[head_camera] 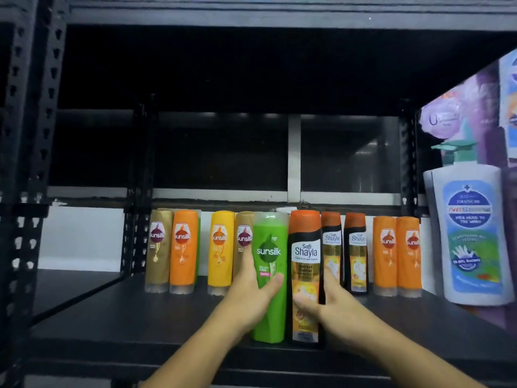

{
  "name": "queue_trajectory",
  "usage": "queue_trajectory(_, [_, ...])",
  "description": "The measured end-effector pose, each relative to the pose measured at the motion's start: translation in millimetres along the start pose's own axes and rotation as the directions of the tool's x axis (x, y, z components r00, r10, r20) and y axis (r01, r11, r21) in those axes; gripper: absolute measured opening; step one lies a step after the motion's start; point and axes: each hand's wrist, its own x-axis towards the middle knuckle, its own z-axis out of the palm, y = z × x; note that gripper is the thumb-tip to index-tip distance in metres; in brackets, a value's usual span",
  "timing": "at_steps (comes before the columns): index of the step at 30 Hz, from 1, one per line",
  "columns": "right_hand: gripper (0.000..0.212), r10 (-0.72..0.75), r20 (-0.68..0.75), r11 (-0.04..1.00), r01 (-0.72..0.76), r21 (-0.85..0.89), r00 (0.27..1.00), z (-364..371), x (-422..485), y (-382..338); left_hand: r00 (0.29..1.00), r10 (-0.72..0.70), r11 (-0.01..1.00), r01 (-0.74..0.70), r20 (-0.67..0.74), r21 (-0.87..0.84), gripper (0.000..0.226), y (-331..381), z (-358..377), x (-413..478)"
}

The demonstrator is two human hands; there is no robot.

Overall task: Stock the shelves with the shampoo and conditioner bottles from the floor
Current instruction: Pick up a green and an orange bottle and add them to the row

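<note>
Shelf (134, 317), black metal.
Far left, upright: gold bottle (158, 247), orange bottle (183, 247), yellow bottle (221, 247). A second gold bottle (243, 233) is partly hidden by the left hand (251, 298).
Near centre: green Sunsilk bottle (270, 275), long axis vertical, label facing near; left fingers wrapped round it.
Just beside it: Safi Shayla bottle (305, 264), upright, orange end up; right hand (333, 306), fingers clamped on its lower half.
Far right: small Shayla bottles (331, 242), orange pair (386, 253), pump bottle (472, 236) with blurred print.

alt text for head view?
Two hands hold bottles upright on a black shelf: left hand on a green bottle, right hand on a black-and-orange bottle. Smaller bottles line the back; a white pump bottle stands right.
</note>
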Motion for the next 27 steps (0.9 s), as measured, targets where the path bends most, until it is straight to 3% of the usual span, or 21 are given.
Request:
queue_trajectory(6, [0.048, 0.038, -0.040, 0.998, -0.040, -0.042, 0.998, -10, 21, 19, 0.997, -0.011, 0.991, 0.000, 0.082, 0.136, 0.090, -13, 9, 18])
queue_trajectory(11, [0.045, 0.069, -0.149, 0.993, -0.082, -0.086, 0.987, -20, 57, 46, 0.994, -0.082, 0.957, 0.059, 0.068, 0.283, 0.061, -25, 31, 55])
queue_trajectory(14, [0.042, 0.054, -0.190, 0.992, -0.075, -0.103, 0.980, -24, 82, 62, 0.990, -0.133, 0.935, 0.107, 0.055, 0.339, 0.065, -32, 43, 85])
queue_trajectory(20, [0.031, 0.011, -0.214, 0.987, -0.045, -0.155, 0.977, -26, 106, 78, 0.992, -0.119, 0.926, 0.122, -0.030, 0.358, 0.052, -59, 56, 114])
queue_trajectory(27, [0.058, 0.036, -0.152, 0.965, -0.073, -0.251, 0.988, -31, 110, 95, 0.995, -0.071, 0.918, 0.093, -0.069, 0.384, 0.064, -73, 55, 120])
